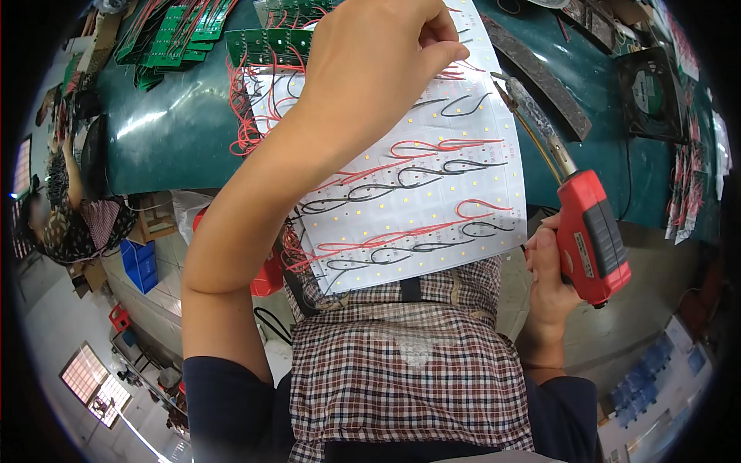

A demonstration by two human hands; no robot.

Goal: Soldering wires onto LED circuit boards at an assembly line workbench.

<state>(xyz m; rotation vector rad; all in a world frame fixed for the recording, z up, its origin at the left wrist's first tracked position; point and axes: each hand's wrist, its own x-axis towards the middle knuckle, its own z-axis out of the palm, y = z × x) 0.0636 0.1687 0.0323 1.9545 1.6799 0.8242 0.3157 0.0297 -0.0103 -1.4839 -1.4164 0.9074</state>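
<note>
A white LED board sheet (421,224) lies over the table's front edge, with small yellow LEDs and looped red and black wires in rows across it. My left hand (386,58) is above the sheet's far part, thumb and fingertips pinched together near several wire ends. What the pinch holds, if anything, is too small to make out. In my right hand (549,266) is a red and black soldering gun (590,231), at the right of the sheet. Its metal tip (502,77) points away toward the sheet's far right edge, with a thin brass-coloured tube beside the barrel.
Green circuit boards (181,35) with red wires are piled at the far left of the green table (154,139). A dark metal bar (536,81) and a black fan (648,96) lie at the right. Another person (69,197) sits at the left, near a blue bin (139,266).
</note>
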